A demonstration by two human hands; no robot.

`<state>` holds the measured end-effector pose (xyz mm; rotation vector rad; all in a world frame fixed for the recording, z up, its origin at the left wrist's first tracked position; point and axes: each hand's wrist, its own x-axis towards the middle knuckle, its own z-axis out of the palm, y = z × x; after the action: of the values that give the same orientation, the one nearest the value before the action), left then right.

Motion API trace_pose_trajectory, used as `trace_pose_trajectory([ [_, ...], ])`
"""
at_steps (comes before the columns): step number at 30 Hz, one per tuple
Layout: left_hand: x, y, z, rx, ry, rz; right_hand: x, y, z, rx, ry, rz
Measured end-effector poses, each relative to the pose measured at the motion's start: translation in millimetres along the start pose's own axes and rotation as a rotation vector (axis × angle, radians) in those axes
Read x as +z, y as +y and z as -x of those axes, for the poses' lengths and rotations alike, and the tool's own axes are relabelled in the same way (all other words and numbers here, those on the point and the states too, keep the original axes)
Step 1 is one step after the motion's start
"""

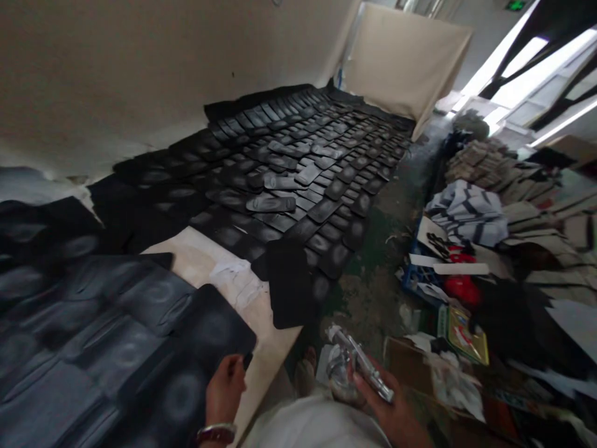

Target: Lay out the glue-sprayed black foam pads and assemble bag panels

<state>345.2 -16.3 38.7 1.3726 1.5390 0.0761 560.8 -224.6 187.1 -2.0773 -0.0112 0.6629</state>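
Right hand (383, 409): clamped round a blurred spray gun (362, 361), beyond the bench's (281, 345) right edge.
Left hand (227, 379): curled by that edge; I can't make out its grip.
Black panels (119, 354): cut off leftward.

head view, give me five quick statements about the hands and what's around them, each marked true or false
1. The right hand holds a silvery tool. True.
2. A bracelet circles the right wrist. False: it is on the wrist of the left hand.
3. Many black pieces are laid out in overlapping rows. True.
4. The striped cloth lies to the left of those rows in the picture. False: it lies to their right.
5. A pale sheet stands beyond the far end of the rows. True.
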Motion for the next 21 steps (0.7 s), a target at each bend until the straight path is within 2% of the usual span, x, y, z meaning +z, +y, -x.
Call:
trace_pose_trajectory([
  [3, 45.0, 44, -17, 0.039, -0.236, 0.108, -3, 2, 3, 0.011, -0.033, -0.01],
  [5, 67.9, 66, -28, -0.017, -0.295, 0.069, -4, 6, 5, 0.017, -0.04, -0.025],
  [7, 80.5, 76, -36, -0.062, -0.32, 0.015, -3, 12, 5, 0.028, -0.025, -0.036],
  [10, 84.8, 79, -43, -0.115, -0.357, 0.007, -1, 17, 5, 0.042, -0.025, -0.05],
  [13, 84.0, 77, -45, -0.16, -0.384, 0.038, -1, 13, 6, 0.028, 0.005, -0.071],
  [17, 85.2, 77, -47, -0.17, -0.4, 0.066, -4, 3, 7, -0.005, 0.05, -0.094],
  [21, 86.5, 73, -50, -0.168, -0.412, 0.099, -8, 13, 7, -0.009, 0.033, -0.063],
])
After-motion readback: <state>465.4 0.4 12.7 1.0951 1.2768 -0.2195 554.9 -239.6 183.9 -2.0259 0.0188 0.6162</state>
